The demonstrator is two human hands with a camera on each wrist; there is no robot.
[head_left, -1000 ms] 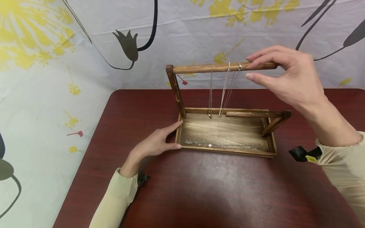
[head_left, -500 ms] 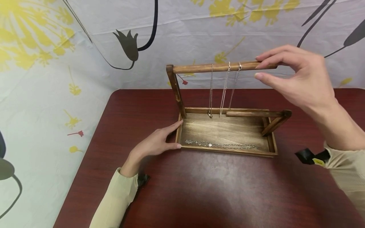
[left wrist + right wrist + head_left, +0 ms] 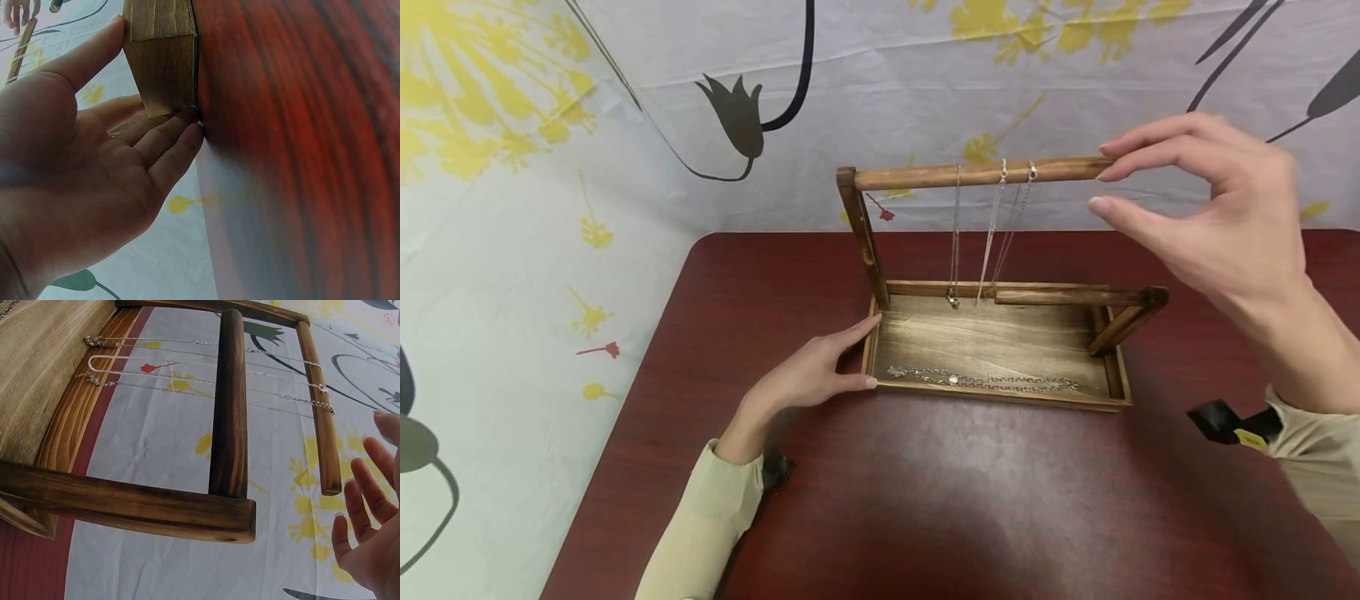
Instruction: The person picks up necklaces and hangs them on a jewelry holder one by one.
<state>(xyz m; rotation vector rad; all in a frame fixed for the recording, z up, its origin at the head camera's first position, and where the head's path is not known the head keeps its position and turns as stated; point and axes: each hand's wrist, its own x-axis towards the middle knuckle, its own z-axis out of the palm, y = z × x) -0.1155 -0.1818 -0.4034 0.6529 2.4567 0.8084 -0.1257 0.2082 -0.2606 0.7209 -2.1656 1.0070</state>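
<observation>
A wooden jewelry stand (image 3: pixel 992 333) has a tray base and two bars at different heights. My left hand (image 3: pixel 805 372) holds the tray's left end; in the left wrist view its thumb touches the rim corner while the fingers lie along the end wall. Three fine necklaces (image 3: pixel 987 242) hang from the upper bar (image 3: pixel 917 178). Along the tray's front wall lies a silver chain necklace (image 3: pixel 1000 383). At the upper bar's free right end is my right hand (image 3: pixel 1232 217), holding nothing, thumb apart from its fingers. The right wrist view shows its fingers beside the bar end.
The stand's shorter lower bar (image 3: pixel 1067 297) juts leftward from the right post. The dark red table (image 3: pixel 970 508) extends in front and to both sides. Behind and to the left hangs a white cloth (image 3: pixel 865 100) with yellow and grey flower prints.
My right hand has moved rightward along the upper bar, away from the hanging necklaces. The rightmost necklaces have swung slightly. My left hand and the stand stay in place.
</observation>
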